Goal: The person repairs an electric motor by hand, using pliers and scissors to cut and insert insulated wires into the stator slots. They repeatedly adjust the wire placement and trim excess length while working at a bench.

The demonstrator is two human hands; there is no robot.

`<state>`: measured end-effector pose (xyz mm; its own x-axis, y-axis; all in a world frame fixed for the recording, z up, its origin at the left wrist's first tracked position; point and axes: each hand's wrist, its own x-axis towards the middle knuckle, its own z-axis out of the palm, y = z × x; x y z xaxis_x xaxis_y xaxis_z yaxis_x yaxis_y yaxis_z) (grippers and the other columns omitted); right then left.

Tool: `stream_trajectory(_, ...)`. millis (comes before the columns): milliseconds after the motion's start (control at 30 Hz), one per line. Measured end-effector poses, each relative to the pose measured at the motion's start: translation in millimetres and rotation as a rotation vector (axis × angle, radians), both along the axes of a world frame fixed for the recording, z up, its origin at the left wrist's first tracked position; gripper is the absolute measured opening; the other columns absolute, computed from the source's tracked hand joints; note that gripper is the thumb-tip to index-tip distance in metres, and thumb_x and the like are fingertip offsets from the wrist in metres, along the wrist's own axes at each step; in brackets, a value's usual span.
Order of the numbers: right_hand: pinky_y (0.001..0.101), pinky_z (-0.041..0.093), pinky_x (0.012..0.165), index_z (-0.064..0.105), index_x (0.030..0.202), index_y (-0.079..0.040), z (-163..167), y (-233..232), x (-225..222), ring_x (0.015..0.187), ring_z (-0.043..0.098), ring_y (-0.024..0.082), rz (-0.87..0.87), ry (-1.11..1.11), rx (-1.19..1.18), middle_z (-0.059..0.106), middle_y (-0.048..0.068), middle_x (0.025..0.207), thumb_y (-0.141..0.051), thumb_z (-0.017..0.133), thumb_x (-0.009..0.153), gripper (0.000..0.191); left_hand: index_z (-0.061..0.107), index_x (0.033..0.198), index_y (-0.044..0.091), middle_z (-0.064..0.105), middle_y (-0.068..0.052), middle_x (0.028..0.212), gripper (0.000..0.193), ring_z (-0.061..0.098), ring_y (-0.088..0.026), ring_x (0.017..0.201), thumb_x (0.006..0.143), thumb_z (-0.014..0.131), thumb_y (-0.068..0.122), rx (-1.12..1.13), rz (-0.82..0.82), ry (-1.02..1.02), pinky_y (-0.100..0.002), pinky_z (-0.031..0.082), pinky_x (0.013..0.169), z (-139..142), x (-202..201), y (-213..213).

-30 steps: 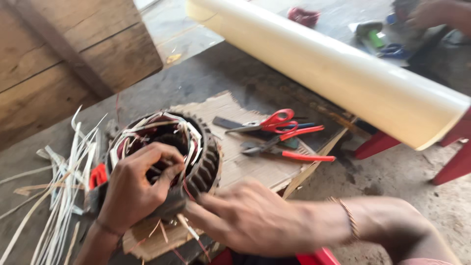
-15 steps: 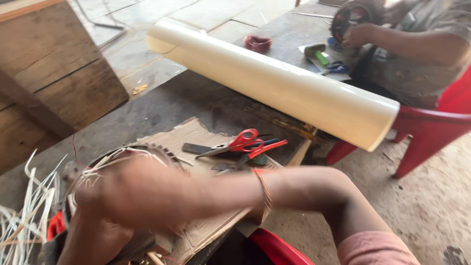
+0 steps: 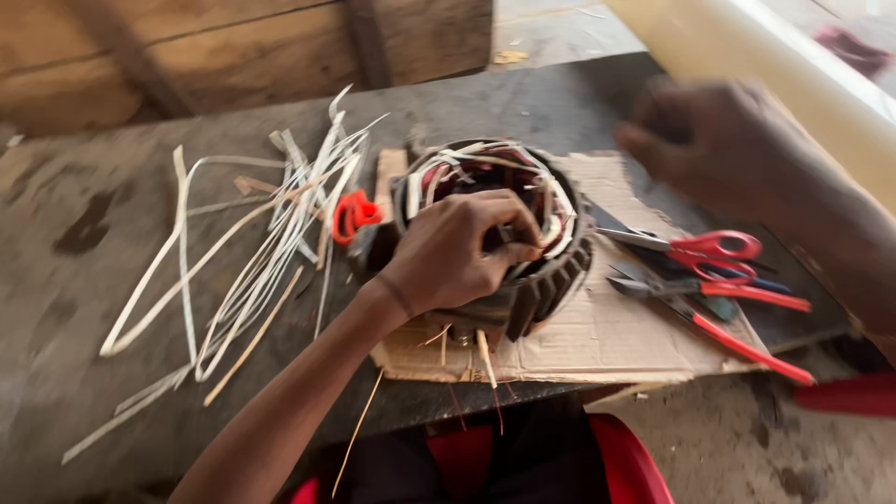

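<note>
A round, dark, ribbed motor stator (image 3: 537, 280) with pale insulation strips and wire in its bore lies on a cardboard sheet (image 3: 607, 341). My left hand (image 3: 457, 252) grips its near rim, fingers curled into the bore. My right hand (image 3: 719, 140), blurred, hovers in the air above the cardboard's right side, fingers loosely bent and holding nothing I can see. Below it lie red-handled scissors (image 3: 705, 247) and red-handled pliers (image 3: 709, 313).
A loose heap of pale paper strips (image 3: 261, 252) spreads over the dark worktop left of the stator, with a small red tool handle (image 3: 355, 213) beside it. A cream pipe (image 3: 803, 75) crosses the top right. Wooden boards (image 3: 233, 47) stand behind. A red seat (image 3: 616, 457) is below.
The view swung left. My right hand left the stator's front and lifted up to the right above the scissors. My left hand stays on the stator.
</note>
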<state>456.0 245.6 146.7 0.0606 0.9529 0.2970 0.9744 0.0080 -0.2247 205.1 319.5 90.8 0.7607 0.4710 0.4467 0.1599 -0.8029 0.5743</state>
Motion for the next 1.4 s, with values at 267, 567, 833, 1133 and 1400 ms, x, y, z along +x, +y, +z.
stream_trajectory(267,0.0399,0.051,0.054,0.066,0.090,-0.023,-70,-97,-17,0.061,0.068,0.019,0.602,0.040,-0.235,0.063,0.000,0.073,-0.036,0.074,0.097,0.017,0.074,0.089,0.013,0.074,-0.004,0.094,0.012,0.073,-0.025,0.091,0.082,0.079,0.022,-0.031,0.048,0.038,-0.038,0.055,0.080,-5,3,-6)
stream_trajectory(567,0.0389,0.049,0.053,0.078,0.094,-0.006,-42,6,67,0.058,0.052,0.017,-0.054,0.202,-0.281,0.061,0.011,0.069,-0.029,0.070,0.101,0.026,0.073,0.092,0.012,0.074,-0.003,0.096,0.014,0.072,-0.026,0.095,0.083,0.077,0.022,-0.049,0.016,0.059,-0.039,0.055,0.082,-1,3,-8)
stream_trajectory(833,0.0212,0.050,0.055,0.077,0.089,-0.021,-23,-76,-18,0.061,0.059,0.001,0.492,0.143,0.109,0.065,-0.009,0.069,-0.022,0.079,0.086,0.004,0.073,0.095,0.012,0.073,-0.003,0.100,0.012,0.071,-0.025,0.100,0.088,0.074,0.022,0.014,-0.030,-0.012,-0.038,0.054,0.085,-6,1,-9)
stream_trajectory(1133,0.0216,0.054,0.055,0.077,0.091,-0.019,-110,-133,57,0.062,0.064,0.004,0.201,0.425,-0.120,0.064,-0.007,0.074,-0.022,0.082,0.090,0.006,0.072,0.093,0.011,0.072,0.000,0.097,0.011,0.068,-0.020,0.099,0.091,0.076,0.021,0.074,-0.264,-0.059,-0.036,0.052,0.093,-10,10,4)
stream_trajectory(1400,0.0380,0.039,0.052,0.061,0.095,-0.003,-71,-19,86,0.064,0.044,0.017,-0.060,0.661,-0.678,0.049,0.005,0.069,-0.031,0.063,0.100,0.029,0.074,0.087,0.011,0.071,-0.002,0.095,0.008,0.067,-0.020,0.101,0.083,0.080,0.013,0.082,-0.198,-0.017,-0.036,0.054,0.089,-6,7,0)
